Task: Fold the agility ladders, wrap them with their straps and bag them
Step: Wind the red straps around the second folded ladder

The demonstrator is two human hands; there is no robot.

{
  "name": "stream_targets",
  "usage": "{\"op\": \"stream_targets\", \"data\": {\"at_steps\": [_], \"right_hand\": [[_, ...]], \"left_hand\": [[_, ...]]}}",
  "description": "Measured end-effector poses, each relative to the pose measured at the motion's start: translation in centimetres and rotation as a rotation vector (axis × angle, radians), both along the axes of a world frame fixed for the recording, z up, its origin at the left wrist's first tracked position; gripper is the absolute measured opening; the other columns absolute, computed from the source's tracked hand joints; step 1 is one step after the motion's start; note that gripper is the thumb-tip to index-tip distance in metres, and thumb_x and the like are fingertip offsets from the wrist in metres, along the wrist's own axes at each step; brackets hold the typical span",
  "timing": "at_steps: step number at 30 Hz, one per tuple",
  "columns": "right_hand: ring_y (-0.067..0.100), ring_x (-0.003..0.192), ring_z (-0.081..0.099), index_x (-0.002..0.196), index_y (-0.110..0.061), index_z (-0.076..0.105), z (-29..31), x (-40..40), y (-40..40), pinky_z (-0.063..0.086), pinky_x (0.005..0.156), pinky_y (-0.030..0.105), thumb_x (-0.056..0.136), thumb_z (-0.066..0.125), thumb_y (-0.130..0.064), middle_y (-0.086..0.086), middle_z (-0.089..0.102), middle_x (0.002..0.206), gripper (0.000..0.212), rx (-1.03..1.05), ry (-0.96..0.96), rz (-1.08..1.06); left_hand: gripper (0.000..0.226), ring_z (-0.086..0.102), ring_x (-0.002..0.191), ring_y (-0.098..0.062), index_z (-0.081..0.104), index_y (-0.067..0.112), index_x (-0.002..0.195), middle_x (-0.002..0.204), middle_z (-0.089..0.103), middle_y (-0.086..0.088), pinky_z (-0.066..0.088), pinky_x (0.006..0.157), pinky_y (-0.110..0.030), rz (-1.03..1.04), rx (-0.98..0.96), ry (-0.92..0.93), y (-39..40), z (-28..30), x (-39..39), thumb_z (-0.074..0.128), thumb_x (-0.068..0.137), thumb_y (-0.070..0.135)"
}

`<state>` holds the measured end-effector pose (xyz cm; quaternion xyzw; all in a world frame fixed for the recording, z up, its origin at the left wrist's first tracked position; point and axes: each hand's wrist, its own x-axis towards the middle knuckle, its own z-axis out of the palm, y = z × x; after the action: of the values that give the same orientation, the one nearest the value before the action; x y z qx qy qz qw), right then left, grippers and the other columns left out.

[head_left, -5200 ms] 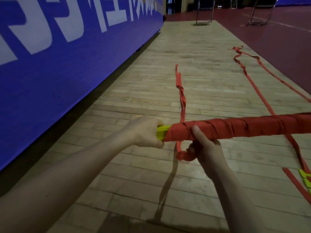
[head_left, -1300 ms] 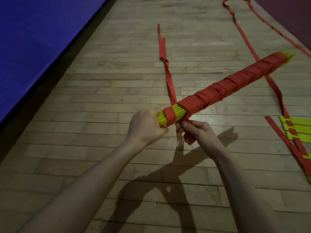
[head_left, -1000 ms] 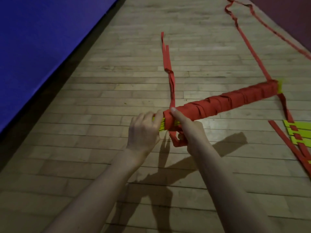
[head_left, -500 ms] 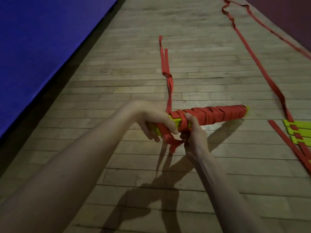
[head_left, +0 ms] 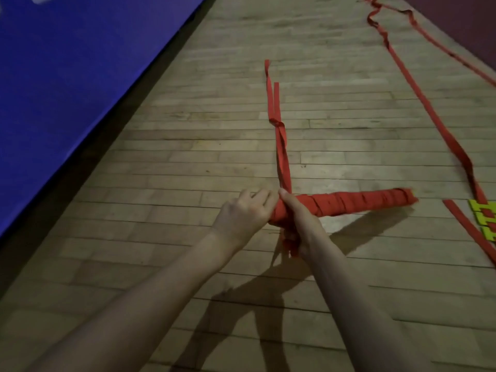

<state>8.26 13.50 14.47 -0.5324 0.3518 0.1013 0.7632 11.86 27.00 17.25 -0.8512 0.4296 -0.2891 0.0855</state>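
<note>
I stand over a pale wooden plank floor, a blue padded wall along my left and dark red flooring at far right. Half a second ago yellow rungs showed at the near end of the wrapped ladder bundle; red strap now covers them. The bundle lies crosswise, long axis left to right, far end pointing right. My left hand cups its left end, my right hand grips it with the loose strap.
</note>
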Motion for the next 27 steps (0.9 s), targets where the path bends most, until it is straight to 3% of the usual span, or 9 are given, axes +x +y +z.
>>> {"op": "stream_targets", "data": {"at_steps": [2, 3, 7, 10, 12, 14, 17, 22, 27], "right_hand": [[0.011, 0.046, 0.042, 0.085, -0.017, 0.06, -0.8, 0.0, 0.8, 0.033, 0.039, 0.02, 0.055, 0.08, -0.055, -0.002, 0.049, 0.057, 0.051, 0.106, -0.012, -0.077], [0.012, 0.048, 0.043, 0.081, -0.018, 0.06, -1.1, 0.0, 1.0, 0.034, 0.04, 0.021, 0.053, 0.079, -0.053, 0.001, 0.048, 0.061, 0.05, 0.126, -0.031, -0.089], [0.018, 0.058, 0.048, 0.084, -0.012, 0.066, -1.7, -0.9, 0.5, 0.037, 0.051, 0.024, 0.062, 0.074, -0.053, 0.01, 0.052, 0.074, 0.047, 0.105, -0.093, -0.063], [0.016, 0.058, 0.047, 0.088, -0.011, 0.066, -1.8, -1.1, -0.1, 0.036, 0.052, 0.025, 0.083, 0.066, -0.045, 0.008, 0.05, 0.072, 0.035, 0.047, -0.134, -0.008], [0.018, 0.059, 0.049, 0.095, -0.003, 0.067, -1.6, -1.0, -0.6, 0.037, 0.051, 0.024, 0.085, 0.063, -0.051, 0.011, 0.052, 0.073, 0.049, -0.052, -0.162, 0.06], [0.019, 0.063, 0.051, 0.103, 0.003, 0.067, -0.9, -1.0, -1.0, 0.039, 0.05, 0.021, 0.086, 0.06, -0.057, 0.011, 0.055, 0.077, 0.063, -0.141, -0.166, 0.16], [0.007, 0.048, 0.05, 0.103, -0.008, 0.064, -0.2, -1.5, -1.6, 0.035, 0.038, 0.016, 0.089, 0.056, -0.057, -0.001, 0.064, 0.068, 0.051, -0.195, -0.105, 0.308], [0.003, 0.043, 0.054, 0.093, -0.006, 0.067, -1.2, -2.5, -1.9, 0.037, 0.043, 0.016, 0.091, 0.061, -0.043, -0.001, 0.067, 0.065, 0.038, -0.227, -0.052, 0.42], [0.01, 0.048, 0.052, 0.081, -0.009, 0.061, -3.2, -2.4, -0.6, 0.043, 0.062, 0.025, 0.09, 0.063, -0.029, 0.004, 0.063, 0.074, 0.022, 0.392, 0.055, 0.198]], "left_hand": [[0.031, 0.055, 0.056, -0.018, 0.068, 0.011, 0.105, 0.084, 0.065, -0.003, 0.045, 0.043, -0.027, -0.055, -0.042, -0.052, 0.8, -0.8, 0.1, 0.046, 0.086, 0.001], [0.03, 0.057, 0.062, -0.02, 0.065, 0.011, 0.111, 0.091, 0.064, -0.004, 0.049, 0.048, -0.029, -0.043, -0.049, 0.051, 0.8, -0.6, -0.3, 0.049, 0.086, 0.005], [0.048, 0.06, 0.097, -0.024, 0.052, 0.021, 0.118, 0.112, 0.058, -0.002, 0.053, 0.082, -0.037, 0.374, -0.022, 0.97, -1.1, 2.1, -0.6, 0.068, 0.078, 0.04], [0.03, 0.069, 0.079, -0.022, 0.055, 0.018, 0.096, 0.086, 0.065, -0.004, 0.058, 0.069, -0.032, 0.552, -0.137, 1.693, -1.9, 4.4, 1.4, 0.077, 0.077, 0.025], [0.023, 0.065, 0.069, -0.018, 0.055, 0.015, 0.091, 0.08, 0.061, -0.004, 0.056, 0.059, -0.027, 0.61, -0.246, 1.853, -1.8, 4.3, 1.8, 0.075, 0.079, 0.019], [0.021, 0.057, 0.065, -0.015, 0.057, 0.013, 0.09, 0.078, 0.055, -0.004, 0.051, 0.051, -0.022, 0.634, -0.372, 1.863, -1.4, 3.5, 1.3, 0.074, 0.079, 0.016], [0.033, 0.057, 0.066, -0.017, 0.06, 0.015, 0.095, 0.079, 0.057, -0.004, 0.047, 0.047, -0.022, 0.597, -0.418, 1.654, -0.8, 1.8, 0.9, 0.08, 0.069, 0.017], [0.05, 0.06, 0.097, -0.026, 0.049, 0.023, 0.119, 0.105, 0.06, -0.003, 0.048, 0.071, -0.033, 0.482, -0.09, 0.946, 0.7, -0.3, -1.2, 0.07, 0.074, 0.025], [0.056, 0.049, 0.113, -0.022, 0.032, 0.021, 0.136, 0.122, 0.046, -0.003, 0.047, 0.081, -0.031, 0.384, -0.032, 0.573, 2.3, -2.2, -2.0, 0.06, 0.087, 0.016]]}}
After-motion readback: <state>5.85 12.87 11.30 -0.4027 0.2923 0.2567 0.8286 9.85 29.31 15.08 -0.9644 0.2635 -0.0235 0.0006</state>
